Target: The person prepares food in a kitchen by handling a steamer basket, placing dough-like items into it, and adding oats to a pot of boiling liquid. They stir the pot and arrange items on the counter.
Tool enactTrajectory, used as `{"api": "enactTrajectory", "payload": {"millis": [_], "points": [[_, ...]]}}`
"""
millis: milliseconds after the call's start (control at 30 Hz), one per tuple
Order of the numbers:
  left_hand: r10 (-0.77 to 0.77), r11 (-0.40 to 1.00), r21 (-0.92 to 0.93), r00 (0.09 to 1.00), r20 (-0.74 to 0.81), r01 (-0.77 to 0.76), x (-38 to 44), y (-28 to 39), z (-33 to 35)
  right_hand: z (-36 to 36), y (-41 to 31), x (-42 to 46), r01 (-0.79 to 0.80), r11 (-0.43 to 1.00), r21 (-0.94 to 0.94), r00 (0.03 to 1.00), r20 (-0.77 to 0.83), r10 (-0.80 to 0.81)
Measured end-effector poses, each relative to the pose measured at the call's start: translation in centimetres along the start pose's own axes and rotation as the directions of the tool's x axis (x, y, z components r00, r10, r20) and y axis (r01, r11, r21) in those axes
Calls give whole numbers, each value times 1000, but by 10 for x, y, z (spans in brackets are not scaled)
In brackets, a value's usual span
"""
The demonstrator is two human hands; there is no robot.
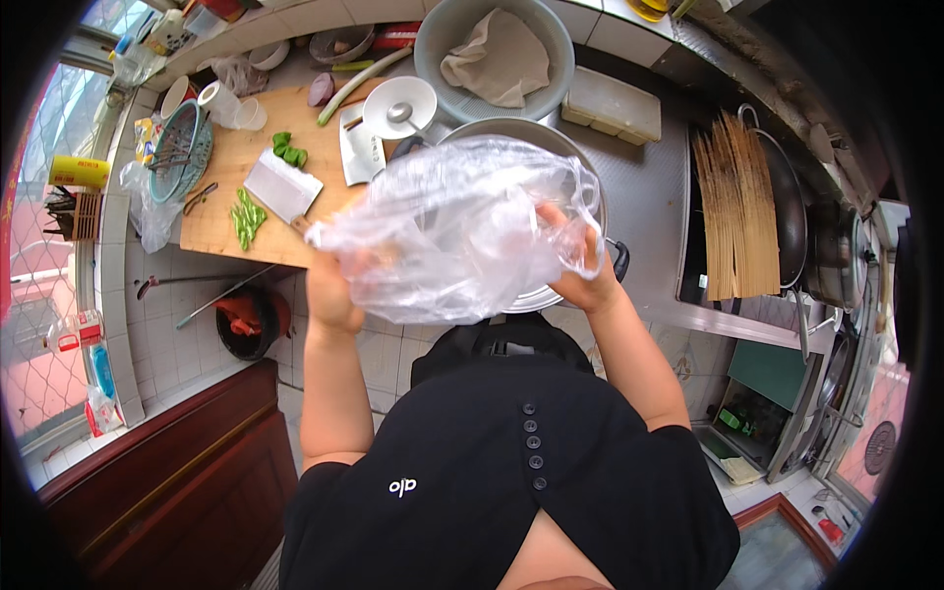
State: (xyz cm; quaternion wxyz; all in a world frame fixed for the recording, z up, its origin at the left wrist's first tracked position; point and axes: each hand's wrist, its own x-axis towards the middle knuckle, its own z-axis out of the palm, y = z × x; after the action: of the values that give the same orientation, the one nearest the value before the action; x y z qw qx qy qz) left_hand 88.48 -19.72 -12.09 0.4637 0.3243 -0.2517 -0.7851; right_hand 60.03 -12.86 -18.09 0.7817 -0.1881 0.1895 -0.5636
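Observation:
A crumpled clear plastic bag (457,236) is stretched between my two hands, over a large metal pot (483,129) whose contents the bag hides. My left hand (339,287) grips the bag's left end, its fingers partly covered by the film. At the right end, my right hand (582,258) holds the bag near its handle loops. To the left, a cleaver (282,184) lies on the wooden cutting board (214,232), between cut green pepper pieces (247,219) and a larger green piece (289,150). A white bowl (383,99) with a metal spoon stands behind the bag.
A blue-grey colander (435,81) with a cloth stands behind the pot. Right of it is a lidded container (611,103). A bamboo lid or mat (741,221) covers part of a wok (789,206) on the right. A teal basket (199,158) stands at the board's left.

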Motion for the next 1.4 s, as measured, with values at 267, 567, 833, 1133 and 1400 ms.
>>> {"api": "enactTrajectory", "payload": {"millis": [267,567,833,1133,1400], "points": [[-342,804,589,877,339,86,9,-64,69,38,-1,-25,-169,819,-548,953,-302,-5],[-34,885,465,997,69,-2,34,-72,39,16,-35,-28,-5,805,-593,788,-498,-362],[310,680,673,946,97,-292,38,-75,27,53,-38,-35,136,990,-25,990,-23,-136],[228,338,894,947,227,-295,5,-81,57,44,19,-8,-297,812,-502,947,-266,182],[250,832,531,963,-99,-161,4,-63,22,9,-16,14,-13,846,-532,914,-350,-206]]}}
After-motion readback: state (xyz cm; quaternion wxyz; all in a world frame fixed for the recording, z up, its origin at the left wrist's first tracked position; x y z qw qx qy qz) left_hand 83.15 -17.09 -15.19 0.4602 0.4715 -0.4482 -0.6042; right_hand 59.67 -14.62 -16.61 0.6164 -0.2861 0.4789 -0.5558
